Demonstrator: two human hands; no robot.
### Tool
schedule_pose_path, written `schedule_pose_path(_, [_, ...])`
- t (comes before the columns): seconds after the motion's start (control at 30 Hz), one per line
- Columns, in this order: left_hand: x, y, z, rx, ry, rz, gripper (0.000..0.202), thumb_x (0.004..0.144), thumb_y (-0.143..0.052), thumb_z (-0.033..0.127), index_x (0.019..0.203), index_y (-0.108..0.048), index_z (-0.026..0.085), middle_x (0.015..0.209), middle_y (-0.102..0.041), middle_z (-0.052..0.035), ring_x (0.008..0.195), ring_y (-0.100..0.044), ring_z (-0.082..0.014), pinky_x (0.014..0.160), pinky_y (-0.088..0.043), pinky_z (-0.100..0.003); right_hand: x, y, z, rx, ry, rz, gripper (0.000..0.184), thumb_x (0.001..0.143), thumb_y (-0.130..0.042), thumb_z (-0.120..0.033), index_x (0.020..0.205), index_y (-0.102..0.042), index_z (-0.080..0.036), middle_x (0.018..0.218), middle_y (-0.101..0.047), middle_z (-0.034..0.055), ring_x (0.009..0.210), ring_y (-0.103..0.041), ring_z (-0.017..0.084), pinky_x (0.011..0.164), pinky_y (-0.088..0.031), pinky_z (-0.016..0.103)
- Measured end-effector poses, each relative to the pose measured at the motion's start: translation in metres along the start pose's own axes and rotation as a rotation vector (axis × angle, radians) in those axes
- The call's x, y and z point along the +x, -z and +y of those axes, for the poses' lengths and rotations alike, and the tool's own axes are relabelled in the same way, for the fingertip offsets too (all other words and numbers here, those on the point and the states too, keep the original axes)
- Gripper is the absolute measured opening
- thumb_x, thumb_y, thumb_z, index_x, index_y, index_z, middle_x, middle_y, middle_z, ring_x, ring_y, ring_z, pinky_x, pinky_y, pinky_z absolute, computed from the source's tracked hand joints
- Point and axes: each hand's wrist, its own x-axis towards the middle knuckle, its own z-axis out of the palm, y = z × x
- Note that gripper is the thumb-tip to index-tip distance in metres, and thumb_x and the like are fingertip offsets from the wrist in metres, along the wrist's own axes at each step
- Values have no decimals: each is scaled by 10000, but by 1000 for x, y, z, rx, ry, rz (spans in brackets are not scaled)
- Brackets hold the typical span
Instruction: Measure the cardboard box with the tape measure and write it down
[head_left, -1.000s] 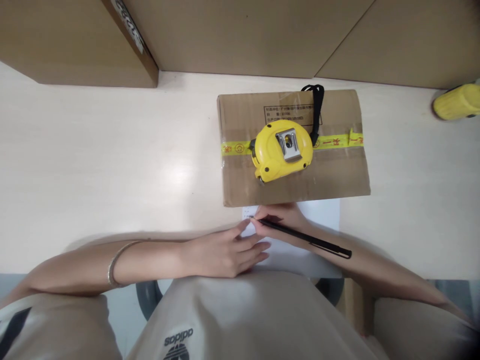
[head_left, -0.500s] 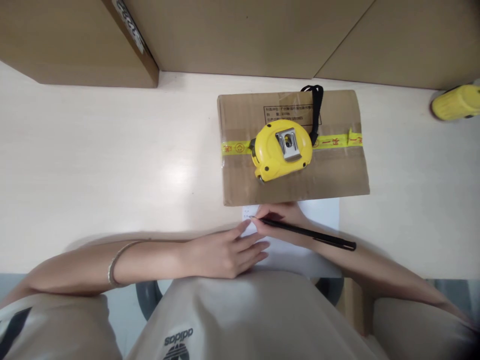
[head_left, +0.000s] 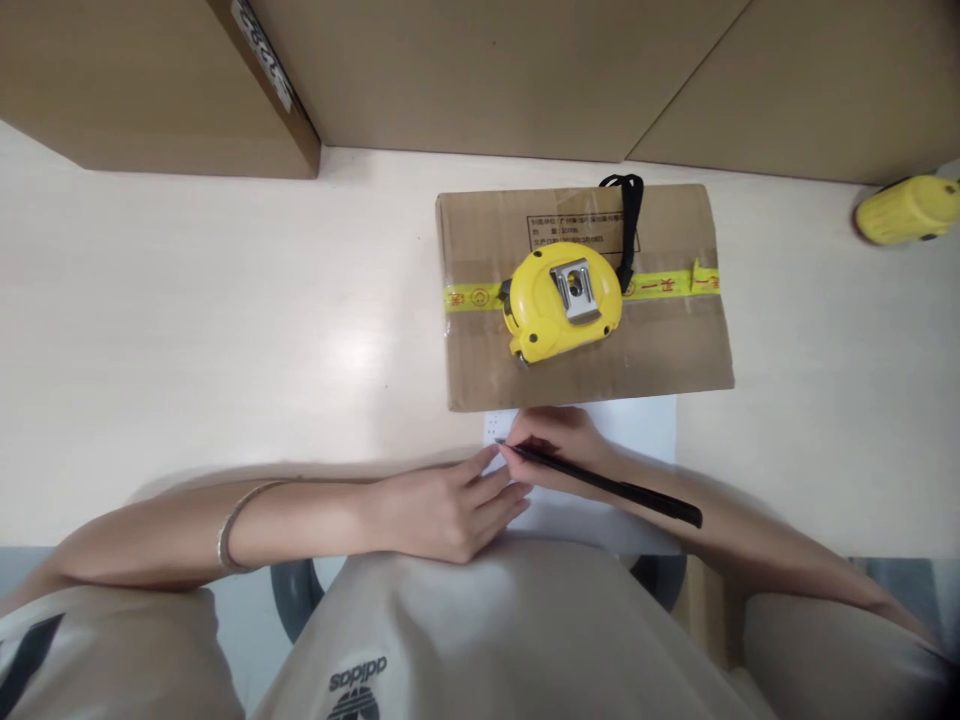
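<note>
Gripping the black pen (head_left: 600,477) with our right hand (head_left: 560,442) over the white paper (head_left: 637,425), we are aiming it toward ten o'clock, its long axis running back to four; our left hand (head_left: 450,510) is lying loosely spread across the paper's nine o'clock edge.

Pen (head_left: 619,487) in right hand (head_left: 555,442), left hand (head_left: 442,510) on paper (head_left: 641,422), carton (head_left: 664,345) beyond
</note>
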Motion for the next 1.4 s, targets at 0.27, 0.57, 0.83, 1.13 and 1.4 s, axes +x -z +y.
schedule_pose_path(0.27, [0, 1, 0, -7, -14, -10, 309, 986, -552, 209, 1228, -692, 77, 1243, -730, -129, 1082, -713, -264, 972, -558, -452, 1, 0, 4, -7, 28, -7, 164, 806, -651, -86, 689, -597, -187, 610, -565, -58, 564, -496, 61, 574, -405, 178])
schedule_pose_path(0.57, [0, 1, 0, -4, -16, -16, 312, 986, -541, 197, 1234, -692, 83, 1239, -734, -112, 1080, -714, -260, 974, -564, -446, 3, 1, 3, -2, 28, -14, 167, 799, -653, -87, 684, -588, -189, 611, -577, -56, 556, -508, 65, 566, -413, 182])
schedule_pose_path(0.83, [-1, 0, 0, -2, -10, -20, 305, 989, -553, 222, 1228, -693, 94, 1265, -719, -134, 1093, -708, -254, 1002, -542, -446, 4, 2, 3, 0, 29, -23, 173, 801, -643, -77, 678, -589, -185, 596, -562, -61, 550, -493, 61, 566, -403, 183])
schedule_pose_path(1.13, [-1, 0, 0, -8, -9, -19, 311, 985, -560, 221, 1230, -694, 86, 1257, -725, -123, 1085, -708, -258, 997, -543, -448, 3, 1, 3, 2, 34, -7, 178, 788, -645, -70, 662, -584, -181, 598, -544, -64, 553, -473, 57, 562, -392, 181])
schedule_pose_path(1.4, [-1, 0, 0, -18, -8, -15, 312, 980, -563, 213, 1232, -688, 78, 1265, -715, -157, 1093, -704, -258, 1012, -524, -444, 3, 1, 2, -2, 16, -20, 185, 804, -634, -80, 668, -580, -192, 602, -564, -58, 556, -489, 68, 568, -398, 193])
